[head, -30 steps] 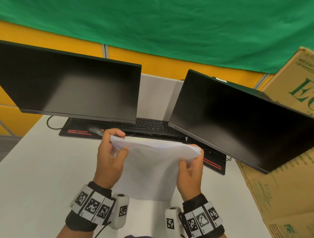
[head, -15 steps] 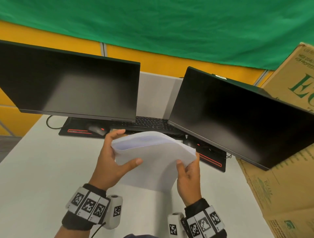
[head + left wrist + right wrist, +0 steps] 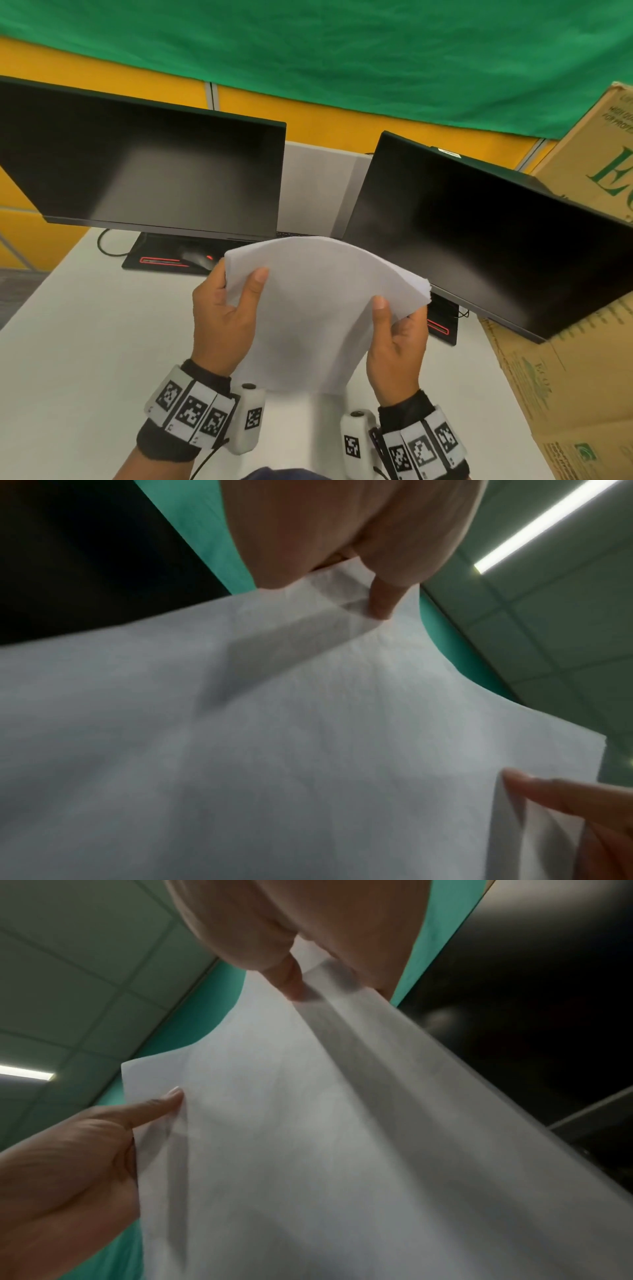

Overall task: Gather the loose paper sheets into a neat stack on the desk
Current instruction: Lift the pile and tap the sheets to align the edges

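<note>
1. The bunch of thin white paper sheets stands on end, its bottom edge down at the white desk top, its top bowed.
2. The left hand pinches the left side; the right hand pinches the right.
3. Both hands sit equally near, so tapping straight down looks easiest.

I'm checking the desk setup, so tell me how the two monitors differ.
The left monitor faces the person nearly square on, while the right monitor is turned at an angle and slants down to the right. The left monitor is fully clear of the paper sheets; the right monitor has its lower left corner hidden behind them. A cardboard box sits right beside the right monitor only. Both screens are dark.
</note>
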Demonstrator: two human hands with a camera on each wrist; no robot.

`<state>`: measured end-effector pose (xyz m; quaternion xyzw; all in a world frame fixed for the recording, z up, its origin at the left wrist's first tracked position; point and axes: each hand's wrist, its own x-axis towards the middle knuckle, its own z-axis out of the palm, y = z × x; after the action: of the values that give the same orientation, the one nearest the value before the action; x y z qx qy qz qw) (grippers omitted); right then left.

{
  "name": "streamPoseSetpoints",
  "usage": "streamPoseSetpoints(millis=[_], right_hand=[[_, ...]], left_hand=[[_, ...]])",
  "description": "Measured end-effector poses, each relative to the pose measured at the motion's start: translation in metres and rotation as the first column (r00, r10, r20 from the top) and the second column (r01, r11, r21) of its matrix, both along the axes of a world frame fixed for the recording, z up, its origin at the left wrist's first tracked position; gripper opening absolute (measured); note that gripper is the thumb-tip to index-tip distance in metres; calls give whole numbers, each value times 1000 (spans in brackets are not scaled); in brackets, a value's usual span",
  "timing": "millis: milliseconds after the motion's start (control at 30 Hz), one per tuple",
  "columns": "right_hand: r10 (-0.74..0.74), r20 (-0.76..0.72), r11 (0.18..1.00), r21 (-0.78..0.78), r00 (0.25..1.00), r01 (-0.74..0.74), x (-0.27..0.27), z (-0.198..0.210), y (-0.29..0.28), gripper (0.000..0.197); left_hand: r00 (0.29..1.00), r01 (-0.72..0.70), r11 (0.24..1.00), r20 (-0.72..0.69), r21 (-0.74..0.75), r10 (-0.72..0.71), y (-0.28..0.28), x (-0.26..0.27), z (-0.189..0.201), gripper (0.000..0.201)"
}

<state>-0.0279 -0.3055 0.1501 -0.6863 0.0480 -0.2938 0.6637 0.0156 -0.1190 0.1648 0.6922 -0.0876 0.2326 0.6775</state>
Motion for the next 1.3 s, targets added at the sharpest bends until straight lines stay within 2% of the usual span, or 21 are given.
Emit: streamPoseSetpoints(millis=[167, 267, 333, 467, 533, 633, 733, 833, 933, 1000, 1133, 1300], right_hand=[[45, -157, 998, -31, 987, -50, -9, -25, 6, 44], [26, -157, 999, 33, 987, -22, -9, -26, 6, 45], [-3, -147, 1000, 5, 989, 4, -6, -21, 6, 40], [-26, -140, 999, -24, 990, 23, -4, -11, 12, 37], [-47, -93, 999, -14, 995, 46, -6, -7, 14, 37], [-54, -8, 998, 19, 999, 54, -11, -2, 18, 41], [-35, -58, 999, 36, 998, 37, -13, -12, 21, 48], [-34, -118, 998, 41, 992, 39, -11, -21, 21, 39], [-22, -95, 995, 100, 995, 32, -6, -14, 20, 26], [-45, -81, 987, 152, 996, 57, 1, -5, 19, 29], [-105, -181, 972, 190, 978, 140, 18, 0, 11, 16], [-72, -198, 974, 198, 978, 112, 23, 3, 10, 19]], left_hand=[[998, -3, 1000, -69, 21, 4, -2, -8, -26, 9], [998, -51, 999, -47, 10, 52, 3, -9, -30, 14], [996, -70, 997, -51, -24, 69, 3, -9, -30, 13], [992, -25, 1000, -126, -17, 23, -4, -9, -25, 29], [989, -63, 998, -136, 5, 63, -6, -9, -22, 37], [989, -131, 991, -74, -15, 129, -8, -10, -14, 24], [988, -127, 992, -95, -10, 125, -9, -11, -14, 19], [979, -150, 989, -141, -1, 148, -6, -10, -19, 14], [975, -174, 984, -148, -48, 165, -5, -6, -21, 22], [963, -212, 972, -188, -97, 191, -5, -3, -19, 25], [949, -255, 958, -224, -132, 221, -5, 1, -19, 25], [971, -165, 976, -199, -144, 135, -6, -1, -18, 33]])
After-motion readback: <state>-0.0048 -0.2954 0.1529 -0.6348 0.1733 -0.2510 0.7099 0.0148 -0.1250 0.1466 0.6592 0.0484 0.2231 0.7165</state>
